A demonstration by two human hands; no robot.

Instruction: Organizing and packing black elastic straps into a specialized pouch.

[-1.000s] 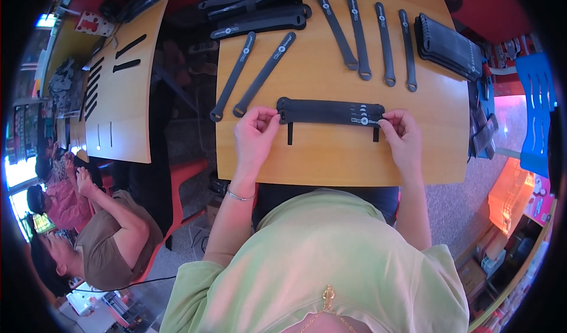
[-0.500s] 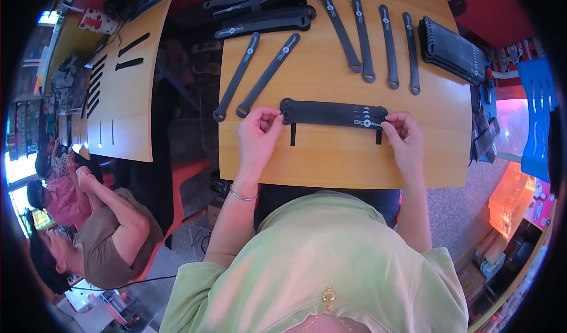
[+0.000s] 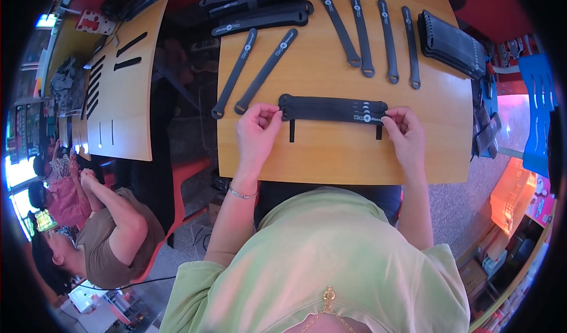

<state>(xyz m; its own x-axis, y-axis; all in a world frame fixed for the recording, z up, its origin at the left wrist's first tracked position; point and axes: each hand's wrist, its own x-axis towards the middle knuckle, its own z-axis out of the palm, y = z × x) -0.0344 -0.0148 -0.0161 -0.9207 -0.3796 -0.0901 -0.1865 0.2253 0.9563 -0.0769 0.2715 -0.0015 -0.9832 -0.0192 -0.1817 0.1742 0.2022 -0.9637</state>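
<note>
The pale wooden table [image 3: 331, 161] is the largest thing, spreading under the work; take the stack in the hands as the centre of the dial, with twelve pointing away from the person. A second wooden table [image 3: 127, 114] stands well apart at nine o'clock, and a co-worker in a brown shirt [image 3: 109, 241] sits at eight. A blue slotted panel [image 3: 534, 114] is off the table at three, an orange basket [image 3: 511, 194] at four.

On the table's far edge, a heap of black straps [image 3: 260, 24], part of it bound by a crossing band, blocks eleven o'clock. A thick black pile [image 3: 452, 44] takes up the corner at two.

The flat stack of black straps [image 3: 331, 108] lies crosswise near the table's middle, in front of the person. The left hand [image 3: 258, 135] pinches its nine o'clock end between thumb and fingers; the right hand [image 3: 406, 135] pinches the three o'clock end likewise, so fingertips partly cover both ends.

Four single straps [image 3: 388, 43] fan from twelve to two. Two more straps [image 3: 269, 70] slant at ten, one's ringed end just beside the left hand. Narrow black strips [image 3: 292, 133] jut from the stack's near edge at eight and four.
</note>
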